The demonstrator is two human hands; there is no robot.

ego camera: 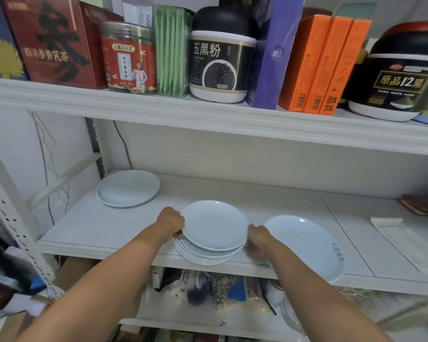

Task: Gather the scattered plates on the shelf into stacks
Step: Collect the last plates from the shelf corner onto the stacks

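A stack of several pale blue plates (pixel 214 227) sits at the front edge of the white middle shelf (pixel 92 230), its plates slightly fanned toward me. My left hand (pixel 171 222) grips the stack's left rim, and my right hand (pixel 258 236) grips its right rim. A single larger pale plate (pixel 309 245) lies just right of the stack, partly under my right wrist. At the back left of the shelf rests a low stack of similar plates (pixel 127 187).
The upper shelf (pixel 208 114) hangs low overhead, packed with boxes, jars and orange cartons. A flat paper packet (pixel 403 240) and a dark red item (pixel 418 204) lie at the shelf's right end. Bags fill the shelf below.
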